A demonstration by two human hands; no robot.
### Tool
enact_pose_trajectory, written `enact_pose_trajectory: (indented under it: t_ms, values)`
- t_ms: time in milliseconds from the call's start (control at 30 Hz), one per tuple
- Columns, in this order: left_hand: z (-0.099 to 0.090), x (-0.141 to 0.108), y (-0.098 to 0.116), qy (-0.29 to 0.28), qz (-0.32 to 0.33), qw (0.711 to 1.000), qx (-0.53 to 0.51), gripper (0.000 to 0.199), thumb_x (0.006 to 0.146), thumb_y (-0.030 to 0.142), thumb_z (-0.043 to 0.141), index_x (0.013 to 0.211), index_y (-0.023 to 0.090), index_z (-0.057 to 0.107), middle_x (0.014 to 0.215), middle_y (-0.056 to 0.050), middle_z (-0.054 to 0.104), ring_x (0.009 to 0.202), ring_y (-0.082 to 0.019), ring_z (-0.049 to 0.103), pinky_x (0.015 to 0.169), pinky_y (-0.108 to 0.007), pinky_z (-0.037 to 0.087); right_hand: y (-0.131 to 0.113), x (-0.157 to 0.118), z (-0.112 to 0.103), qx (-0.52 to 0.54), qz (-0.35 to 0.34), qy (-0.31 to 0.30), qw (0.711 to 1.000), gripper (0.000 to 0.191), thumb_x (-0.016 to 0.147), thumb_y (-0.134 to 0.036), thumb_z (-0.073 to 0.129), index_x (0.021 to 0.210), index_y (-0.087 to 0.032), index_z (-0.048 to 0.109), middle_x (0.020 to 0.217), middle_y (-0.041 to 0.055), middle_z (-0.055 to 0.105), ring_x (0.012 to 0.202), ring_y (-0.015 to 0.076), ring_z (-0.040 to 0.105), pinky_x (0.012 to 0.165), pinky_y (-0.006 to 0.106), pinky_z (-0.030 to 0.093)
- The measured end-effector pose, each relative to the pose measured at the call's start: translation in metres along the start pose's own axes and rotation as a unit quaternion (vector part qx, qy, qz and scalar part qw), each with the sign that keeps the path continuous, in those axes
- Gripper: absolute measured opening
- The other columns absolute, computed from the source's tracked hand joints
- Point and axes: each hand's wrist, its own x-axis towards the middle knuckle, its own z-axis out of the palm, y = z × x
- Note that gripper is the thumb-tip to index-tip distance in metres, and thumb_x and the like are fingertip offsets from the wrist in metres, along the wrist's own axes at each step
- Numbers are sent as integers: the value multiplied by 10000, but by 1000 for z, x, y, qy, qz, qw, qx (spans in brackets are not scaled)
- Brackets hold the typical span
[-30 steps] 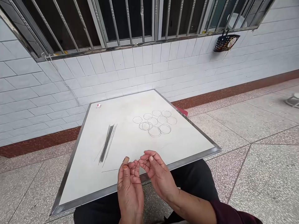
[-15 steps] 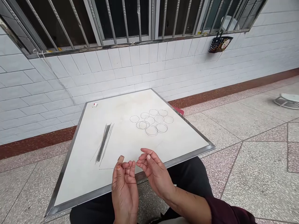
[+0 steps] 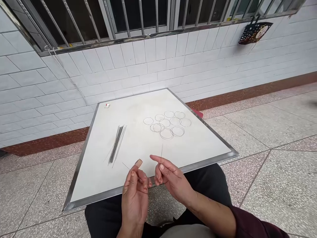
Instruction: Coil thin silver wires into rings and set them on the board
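My left hand (image 3: 135, 198) is over the table's front edge, its thumb and index finger pinching a thin dark wire (image 3: 125, 165) that sticks out to the upper left. A tan wrap covers its index fingertip. Close by on the right, my right hand (image 3: 173, 178) has its index finger stretched forward; thumb and curled fingers pinch a thin wire (image 3: 162, 150) pointing up. Whether both ends belong to one wire is hidden between the hands. A bundle of straight dark wires (image 3: 116, 144) lies on the left of the white table (image 3: 99, 178). Several thin wire rings (image 3: 166, 133) overlap right of centre.
A small red-and-white item (image 3: 107, 105) sits at the table's far left corner. Behind the table is a white tiled wall (image 3: 138, 71) with barred windows. A dark patterned basket (image 3: 255, 33) hangs at the upper right. Something red shows beyond the table's right edge.
The wire ends have swung more upright, the left one now pointing up-left. My right index finger has straightened. The whole view has shifted, with the table slightly higher and further right.
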Motion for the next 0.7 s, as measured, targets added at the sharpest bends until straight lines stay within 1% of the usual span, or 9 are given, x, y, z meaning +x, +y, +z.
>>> enact_pose_trajectory:
  t_ms: [67, 133, 233, 333, 400, 467, 567, 633, 700]
  values:
    - [-2, -5, 9, -40, -29, 998, 32, 261, 850, 293, 715, 1090, 192, 730, 576, 39, 541, 496, -92, 437, 599, -260, 460, -3, -2, -2, -44, 11, -39, 998, 436, 985, -426, 557, 1377, -236, 563, 696, -29, 547, 631, 103, 533, 655, 260, 461]
    - [-4, -11, 17, -68, -59, 994, 69, 215, 858, 302, 703, 1018, 166, 750, 549, 31, 538, 465, -81, 396, 559, -251, 426, -8, -6, -3, -87, 13, -64, 994, 471, 1001, -431, 522, 1436, -252, 494, 680, -36, 540, 610, 104, 535, 635, 262, 458]
    - [-8, -18, 26, -84, -86, 986, 118, 218, 861, 317, 695, 986, 149, 753, 555, 1, 576, 490, -102, 457, 542, -250, 407, -14, -10, -2, -141, 2, -92, 986, 487, 1028, -438, 452, 1484, -271, 417, 642, -53, 512, 567, 96, 533, 601, 248, 453]
    - [-9, -24, 32, -100, -96, 981, 139, 267, 893, 373, 645, 1025, 162, 741, 496, -4, 574, 476, -127, 477, 552, -270, 423, -15, -12, 1, -166, 2, -118, 979, 476, 1041, -439, 404, 1492, -287, 399, 638, -63, 490, 505, 77, 504, 543, 221, 452]
    - [-9, -26, 36, -115, -99, 977, 148, 298, 912, 409, 608, 1014, 162, 739, 443, -7, 560, 452, -135, 469, 558, -282, 433, -15, -12, 2, -170, 10, -127, 977, 466, 1041, -429, 399, 1488, -300, 400, 672, -62, 485, 467, 60, 479, 513, 213, 477]
    - [-9, -29, 40, -128, -114, 972, 159, 298, 910, 411, 607, 951, 151, 747, 424, -18, 561, 445, -140, 475, 571, -295, 444, -16, -11, 3, -185, 6, -139, 973, 445, 1041, -406, 392, 1474, -308, 423, 712, -59, 475, 440, 44, 465, 499, 212, 508]
    - [-9, -30, 47, -138, -152, 963, 176, 271, 870, 386, 662, 866, 132, 755, 470, -55, 600, 495, -170, 542, 535, -285, 435, -21, -12, 2, -257, -39, -163, 952, 415, 1043, -325, 361, 1443, -318, 471, 790, -38, 483, 441, 29, 500, 498, 197, 526]
    - [-8, -31, 52, -139, -172, 958, 182, 261, 846, 373, 688, 864, 123, 761, 512, -85, 629, 553, -204, 597, 486, -268, 411, -25, -13, 2, -306, -67, -171, 934, 425, 1028, -254, 358, 1423, -324, 499, 881, -8, 506, 475, 29, 544, 500, 189, 530]
    - [-6, -31, 56, -142, -185, 954, 186, 267, 848, 371, 684, 880, 119, 764, 530, -103, 646, 547, -219, 613, 476, -278, 421, -28, -15, 2, -332, -70, -177, 924, 441, 1002, -201, 385, 1403, -319, 527, 987, 26, 524, 503, 33, 567, 514, 200, 548]
